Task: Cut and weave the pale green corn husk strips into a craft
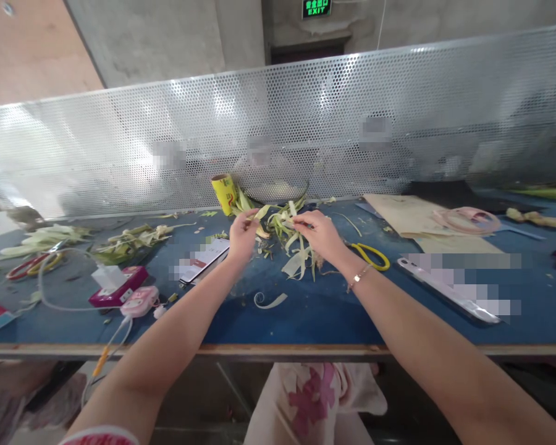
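Note:
My left hand (244, 233) is closed in a pinch, with a pale green husk strip (262, 212) at its fingertips. Across from it, my right hand (319, 230) pinches a bundle of pale husk strips (285, 217) between thumb and fingers. Long curled ends of husk (299, 262) hang down under the right fingers to the table. Small plant scraps lie between the two hands. Exactly where the strips end inside the fingers is hidden.
Yellow-handled scissors (371, 256) lie by my right wrist. Phones flank my arms, one at left (204, 259), one at right (449, 290). A yellow can (223, 193), tissue pack (118, 287), husk pile (132, 244) and tape roll (466, 219) surround the work. A perforated metal screen (204, 123) stands behind.

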`<state>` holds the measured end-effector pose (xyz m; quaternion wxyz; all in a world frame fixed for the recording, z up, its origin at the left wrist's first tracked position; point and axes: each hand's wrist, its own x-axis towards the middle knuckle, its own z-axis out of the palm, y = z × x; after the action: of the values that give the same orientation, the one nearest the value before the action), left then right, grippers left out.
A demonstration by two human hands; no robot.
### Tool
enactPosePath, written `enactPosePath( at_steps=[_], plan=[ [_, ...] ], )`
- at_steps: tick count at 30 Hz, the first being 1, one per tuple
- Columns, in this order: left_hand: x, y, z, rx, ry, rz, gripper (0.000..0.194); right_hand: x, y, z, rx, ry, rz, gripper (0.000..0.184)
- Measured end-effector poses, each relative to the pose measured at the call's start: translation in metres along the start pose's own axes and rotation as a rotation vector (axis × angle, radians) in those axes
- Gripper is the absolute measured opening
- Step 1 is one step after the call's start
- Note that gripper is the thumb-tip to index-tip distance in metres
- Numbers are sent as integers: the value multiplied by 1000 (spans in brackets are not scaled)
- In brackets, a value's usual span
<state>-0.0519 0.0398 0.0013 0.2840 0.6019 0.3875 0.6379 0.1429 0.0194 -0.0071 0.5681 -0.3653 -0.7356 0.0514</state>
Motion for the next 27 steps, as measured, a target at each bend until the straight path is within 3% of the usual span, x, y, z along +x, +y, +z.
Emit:
enactPosePath(
  at_steps=[2, 4, 8, 12, 15, 17, 22, 27],
  plan=[
    [-5, 5, 2, 76, -277, 37, 28, -1, -5, 0, 30, -41, 8, 12],
    [-13, 9, 6, 73, -402, 69, 32, -3, -11, 1, 49, -67, 9, 11],
    [-25, 13, 15, -146, -581, -35, 36, -5, -24, 6, 80, -90, -6, 7],
    [-24, 14, 17, -391, -601, -211, 31, -5, -27, 9, 118, -72, 22, 7],
    [-22, 17, 16, -476, -547, -347, 22, -4, -26, 8, 62, -20, -61, 11],
    [-21, 20, 15, -472, -534, -404, 26, -5, -26, 5, 24, -12, -129, 13],
    [-23, 22, 12, -410, -601, -389, 29, -8, -31, -1, 86, -124, -149, 16],
    [-23, 17, 13, -396, -645, -312, 39, -7, -27, 1, 289, -123, 82, 17]
  ],
)
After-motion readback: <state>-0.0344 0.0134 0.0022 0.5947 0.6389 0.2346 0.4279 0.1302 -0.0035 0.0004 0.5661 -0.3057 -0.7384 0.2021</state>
